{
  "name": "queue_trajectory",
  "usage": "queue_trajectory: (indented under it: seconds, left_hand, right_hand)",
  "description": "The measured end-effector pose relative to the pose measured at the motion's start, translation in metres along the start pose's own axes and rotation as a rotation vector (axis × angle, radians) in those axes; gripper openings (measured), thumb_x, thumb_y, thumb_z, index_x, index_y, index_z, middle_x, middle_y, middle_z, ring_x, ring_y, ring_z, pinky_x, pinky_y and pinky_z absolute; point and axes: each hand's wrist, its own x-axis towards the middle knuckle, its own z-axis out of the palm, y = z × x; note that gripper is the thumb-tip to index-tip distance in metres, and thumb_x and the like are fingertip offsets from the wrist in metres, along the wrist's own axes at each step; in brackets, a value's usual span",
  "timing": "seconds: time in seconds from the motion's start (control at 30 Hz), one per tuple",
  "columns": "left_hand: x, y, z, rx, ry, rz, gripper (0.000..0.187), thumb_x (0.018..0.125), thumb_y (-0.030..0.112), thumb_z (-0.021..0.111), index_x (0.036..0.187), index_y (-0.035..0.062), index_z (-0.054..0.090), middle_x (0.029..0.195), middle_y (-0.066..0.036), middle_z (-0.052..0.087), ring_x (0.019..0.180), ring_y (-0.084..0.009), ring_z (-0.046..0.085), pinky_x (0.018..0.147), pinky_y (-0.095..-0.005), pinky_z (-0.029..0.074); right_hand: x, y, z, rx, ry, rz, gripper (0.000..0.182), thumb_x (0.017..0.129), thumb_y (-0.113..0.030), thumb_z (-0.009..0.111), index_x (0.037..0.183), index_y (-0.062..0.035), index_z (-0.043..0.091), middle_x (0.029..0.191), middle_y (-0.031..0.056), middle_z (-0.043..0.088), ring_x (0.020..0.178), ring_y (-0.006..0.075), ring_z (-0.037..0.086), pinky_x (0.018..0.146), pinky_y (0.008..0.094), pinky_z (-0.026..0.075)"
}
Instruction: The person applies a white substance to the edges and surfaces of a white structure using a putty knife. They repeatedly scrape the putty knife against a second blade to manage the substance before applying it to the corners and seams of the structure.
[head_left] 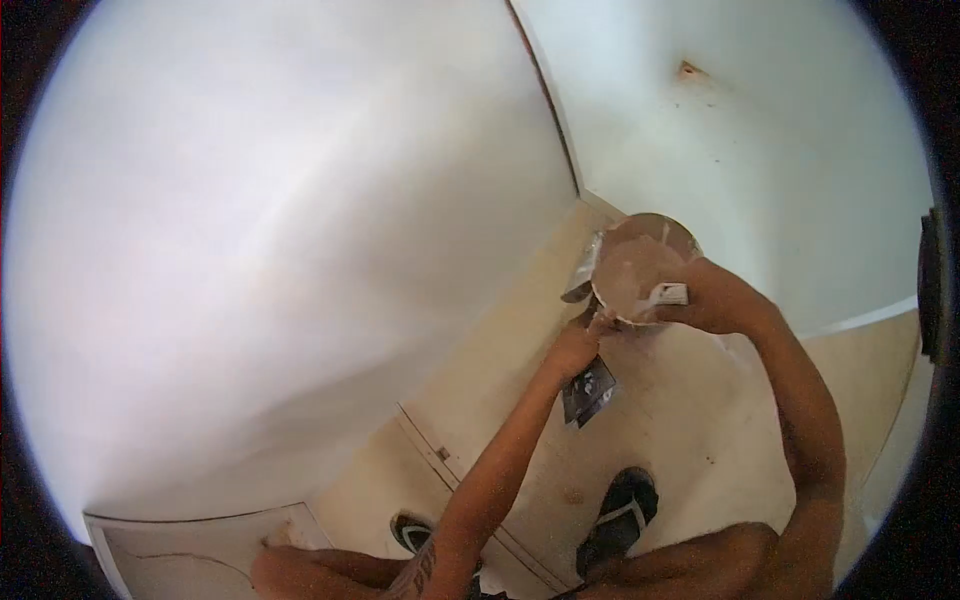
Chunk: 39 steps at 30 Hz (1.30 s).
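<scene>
A round bucket [650, 226] holding a wet, pinkish-beige mix [632, 270] stands on the floor near the wall corner. My right hand [715, 297] reaches over its right side, closed round a small white tool [671, 293] whose far end is at the mix; its kind is hidden by the hand. At the near-left rim, the fingers of my left hand [576, 348] are closed on the bucket's edge. A dark plastic bag [588, 392] lies under and beside my left wrist, and a crumpled clear and dark wrapper [582, 275] sits left of the bucket.
White walls [300, 200] rise to the left and ahead, meeting in a corner behind the bucket. My feet in dark sandals [625, 510] rest on the beige floor [680, 420]. A narrow strip [440, 450] crosses the floor. A dark object [930, 285] stands at the far right.
</scene>
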Motion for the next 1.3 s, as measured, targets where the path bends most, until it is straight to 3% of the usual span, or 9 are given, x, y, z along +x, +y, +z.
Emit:
queue_trajectory:
  seconds: [0.13, 0.2, 0.53, 0.63, 0.73, 0.87, 1.0, 1.13, 1.3]
  left_hand:
    - [0.027, 0.022, -0.005, 0.048, -0.1, 0.084, 0.059, 0.101, 0.046, 0.029, 0.121, -0.0023, 0.056, 0.121, -0.022, 0.061, 0.098, -0.0319, 0.06, 0.091, -0.0421, 0.045]
    - [0.023, 0.031, -0.012, 0.073, -0.084, 0.077, 0.055, 0.102, 0.043, 0.03, 0.119, -0.002, 0.056, 0.12, -0.022, 0.06, 0.1, -0.0334, 0.059, 0.094, -0.0426, 0.043]
    - [0.035, 0.06, -0.024, 0.289, -0.268, 0.243, 0.057, 0.09, 0.045, 0.045, 0.116, -0.0029, 0.061, 0.118, -0.02, 0.062, 0.108, -0.0298, 0.057, 0.095, -0.0386, 0.041]
    - [0.046, 0.056, -0.021, 0.256, -0.392, 0.317, 0.053, 0.097, 0.046, 0.038, 0.112, 0.0016, 0.061, 0.107, -0.013, 0.063, 0.097, -0.0248, 0.056, 0.086, -0.0376, 0.045]
    - [0.048, 0.0, 0.0, 0.246, 0.083, 0.579, 0.054, 0.098, 0.048, 0.038, 0.12, 0.0027, 0.058, 0.101, -0.011, 0.061, 0.09, -0.0199, 0.056, 0.079, -0.0343, 0.046]
    - [-0.029, -0.08, 0.011, -0.168, -0.011, 0.189, 0.036, 0.096, 0.033, 0.041, 0.1, 0.0026, 0.059, 0.088, -0.007, 0.059, 0.078, -0.022, 0.054, 0.074, -0.0347, 0.044]
    - [-0.113, -0.141, 0.033, -1.111, 0.129, -0.374, 0.033, 0.095, 0.042, 0.048, 0.09, 0.0116, 0.057, 0.077, -0.002, 0.048, 0.073, -0.0202, 0.048, 0.065, -0.0352, 0.043]
    - [-0.098, -0.204, 0.063, -1.473, 0.05, -0.166, 0.038, 0.093, 0.045, 0.054, 0.113, 0.0128, 0.055, 0.09, -0.002, 0.054, 0.068, -0.0153, 0.052, 0.053, -0.0311, 0.044]
    - [-0.122, -0.074, 0.021, -1.939, 0.54, -0.274, 0.025, 0.09, 0.039, 0.063, 0.084, 0.0163, 0.054, 0.069, 0.0, 0.051, 0.058, -0.015, 0.05, 0.051, -0.0301, 0.044]
  right_hand:
    - [0.015, -0.001, -0.048, 0.042, -0.106, 0.468, 0.036, 0.081, -0.034, 0.073, 0.093, 0.0004, 0.068, 0.072, 0.0151, 0.068, 0.061, 0.0211, 0.064, 0.063, 0.0357, 0.052]
    - [0.005, 0.011, -0.025, 0.113, 0.108, 0.353, 0.042, 0.082, -0.039, 0.072, 0.081, 0.0025, 0.067, 0.063, 0.0135, 0.065, 0.053, 0.0165, 0.058, 0.057, 0.0347, 0.049]
    - [-0.031, 0.01, 0.004, 0.056, 0.113, 0.371, 0.053, 0.082, -0.03, 0.072, 0.124, -0.0032, 0.055, 0.084, 0.0206, 0.07, 0.069, 0.0286, 0.069, 0.069, 0.0375, 0.054]
    - [-0.034, 0.049, 0.036, 0.086, 0.195, 0.039, 0.059, 0.083, -0.026, 0.072, 0.133, -0.005, 0.048, 0.097, 0.0206, 0.069, 0.076, 0.0286, 0.069, 0.074, 0.0375, 0.055]
    - [-0.017, 0.026, 0.024, 0.108, -0.038, 0.373, 0.061, 0.083, -0.025, 0.071, 0.135, -0.0062, 0.046, 0.104, 0.0195, 0.068, 0.08, 0.0264, 0.069, 0.076, 0.0371, 0.054]
    - [-0.002, 0.062, 0.03, 0.259, 0.051, 0.469, 0.037, 0.087, -0.029, 0.065, 0.107, 0.0027, 0.064, 0.087, 0.008, 0.067, 0.07, 0.0167, 0.061, 0.069, 0.034, 0.052]
    - [-0.001, 0.092, 0.008, 0.47, 0.365, 0.391, 0.049, 0.093, -0.034, 0.055, 0.133, -0.0061, 0.047, 0.115, 0.013, 0.059, 0.104, 0.0227, 0.058, 0.085, 0.0371, 0.049]
    - [0.008, 0.09, -0.005, 0.215, 0.861, 0.203, 0.042, 0.097, -0.045, 0.048, 0.095, -0.0049, 0.06, 0.078, 0.0019, 0.053, 0.073, 0.0121, 0.049, 0.066, 0.0259, 0.04]
    - [0.027, 0.022, 0.068, 0.145, 0.534, 0.425, 0.05, 0.099, -0.047, 0.045, 0.076, -0.0029, 0.049, 0.071, 0.0058, 0.045, 0.068, 0.0179, 0.044, 0.063, 0.0369, 0.038]
